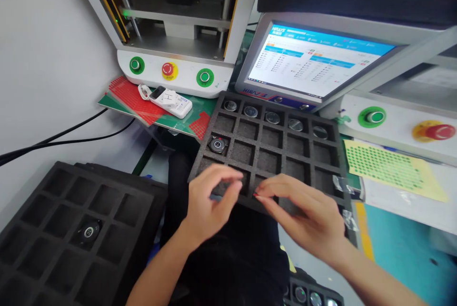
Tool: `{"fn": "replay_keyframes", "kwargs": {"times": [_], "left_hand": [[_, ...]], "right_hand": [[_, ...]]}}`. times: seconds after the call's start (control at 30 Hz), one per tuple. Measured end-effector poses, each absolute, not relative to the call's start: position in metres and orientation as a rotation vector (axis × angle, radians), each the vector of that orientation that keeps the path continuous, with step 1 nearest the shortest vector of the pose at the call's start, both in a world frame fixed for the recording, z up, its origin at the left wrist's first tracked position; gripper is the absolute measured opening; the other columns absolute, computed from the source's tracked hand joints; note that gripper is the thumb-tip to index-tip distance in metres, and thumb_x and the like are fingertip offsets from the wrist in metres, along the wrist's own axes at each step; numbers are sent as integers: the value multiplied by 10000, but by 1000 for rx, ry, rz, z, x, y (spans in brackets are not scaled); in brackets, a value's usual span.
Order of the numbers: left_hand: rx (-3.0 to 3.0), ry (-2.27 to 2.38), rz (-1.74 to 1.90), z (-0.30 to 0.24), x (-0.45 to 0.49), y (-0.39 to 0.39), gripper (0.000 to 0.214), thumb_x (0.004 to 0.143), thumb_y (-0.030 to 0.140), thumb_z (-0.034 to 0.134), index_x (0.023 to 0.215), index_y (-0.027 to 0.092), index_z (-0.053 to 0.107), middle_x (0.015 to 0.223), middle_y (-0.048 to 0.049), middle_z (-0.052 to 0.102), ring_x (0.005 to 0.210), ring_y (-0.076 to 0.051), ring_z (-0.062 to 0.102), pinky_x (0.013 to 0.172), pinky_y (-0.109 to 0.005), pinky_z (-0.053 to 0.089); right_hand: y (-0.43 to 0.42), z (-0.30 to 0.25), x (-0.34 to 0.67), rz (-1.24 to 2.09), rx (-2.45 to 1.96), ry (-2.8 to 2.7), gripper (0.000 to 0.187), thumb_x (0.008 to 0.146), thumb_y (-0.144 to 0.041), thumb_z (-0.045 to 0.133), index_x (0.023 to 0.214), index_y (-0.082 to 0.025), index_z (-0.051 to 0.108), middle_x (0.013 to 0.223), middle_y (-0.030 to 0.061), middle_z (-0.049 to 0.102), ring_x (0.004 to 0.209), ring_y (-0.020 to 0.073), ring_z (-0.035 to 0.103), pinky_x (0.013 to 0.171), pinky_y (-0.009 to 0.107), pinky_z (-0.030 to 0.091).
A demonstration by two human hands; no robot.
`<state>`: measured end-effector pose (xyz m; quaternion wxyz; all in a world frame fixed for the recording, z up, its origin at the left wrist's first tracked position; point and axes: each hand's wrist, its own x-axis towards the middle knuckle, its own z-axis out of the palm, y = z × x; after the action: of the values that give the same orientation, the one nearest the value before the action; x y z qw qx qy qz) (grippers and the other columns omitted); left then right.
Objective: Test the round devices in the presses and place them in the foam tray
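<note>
My left hand (pixel 214 196) is over the near edge of a dark foam tray (pixel 264 131). Its fingers are curved, with a gap between thumb and forefinger and nothing seen in it. To its right, my right hand (pixel 307 211) pinches a small red sticker (pixel 255 194) between thumb and fingertips, also above the tray's near edge. A round black watch body (pixel 218 144) lies back up in a left cell, with a bit of red at its top. Round watch faces (pixel 273 117) fill the tray's far row.
Another foam tray (pixel 67 206) at the lower left holds one watch body (pixel 89 232). Behind stand a press machine (pixel 174 70) with buttons and a monitor (pixel 317 63). Red sticker sheets (pixel 124 96), a white handheld device (pixel 171 101) and a green-dotted sheet (pixel 385 165) lie around.
</note>
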<state>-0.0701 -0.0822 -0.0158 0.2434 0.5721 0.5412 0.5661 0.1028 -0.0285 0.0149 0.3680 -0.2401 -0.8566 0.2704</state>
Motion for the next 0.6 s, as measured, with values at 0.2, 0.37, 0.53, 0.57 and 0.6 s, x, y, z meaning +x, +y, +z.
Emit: {"fn": "replay_keyframes", "kwargs": {"times": [0.2, 0.37, 0.53, 0.57, 0.6], "left_hand": [[1476, 1128, 1686, -7, -55, -114, 116, 833, 173, 679, 946, 162, 702, 803, -56, 729, 732, -167, 657, 696, -296, 526], [1461, 1177, 1681, -6, -52, -114, 109, 822, 162, 699, 930, 171, 709, 779, -46, 733, 710, -159, 650, 668, -285, 525], [1486, 1184, 1686, -5, -49, -117, 62, 818, 108, 692, 840, 164, 704, 711, -27, 715, 663, -143, 642, 641, -270, 516], [1500, 1179, 1690, -5, -49, -118, 62, 821, 101, 687, 829, 161, 703, 699, -26, 712, 655, -142, 644, 637, -268, 516], [1510, 1174, 1693, -4, -50, -118, 63, 824, 97, 683, 828, 157, 701, 696, -28, 713, 652, -141, 646, 636, -266, 516]], "right_hand": [[-65, 9, 94, 866, -646, -1876, 273, 804, 50, 604, 949, -181, 622, 804, 34, 673, 734, 159, 655, 618, 274, 546], [-70, 11, 96, 921, -636, -1866, 291, 802, 56, 602, 961, -186, 633, 820, 41, 680, 735, 167, 654, 617, 293, 545], [-74, 8, 97, 919, -628, -1818, 303, 795, 59, 608, 973, -183, 650, 823, 40, 677, 731, 167, 655, 611, 291, 543], [-75, 7, 97, 912, -640, -1787, 330, 792, 57, 619, 1017, -183, 646, 828, 39, 678, 727, 165, 653, 611, 291, 544], [-75, 6, 97, 895, -653, -1767, 365, 789, 54, 631, 1067, -182, 636, 837, 39, 679, 727, 164, 651, 615, 293, 547]]}}
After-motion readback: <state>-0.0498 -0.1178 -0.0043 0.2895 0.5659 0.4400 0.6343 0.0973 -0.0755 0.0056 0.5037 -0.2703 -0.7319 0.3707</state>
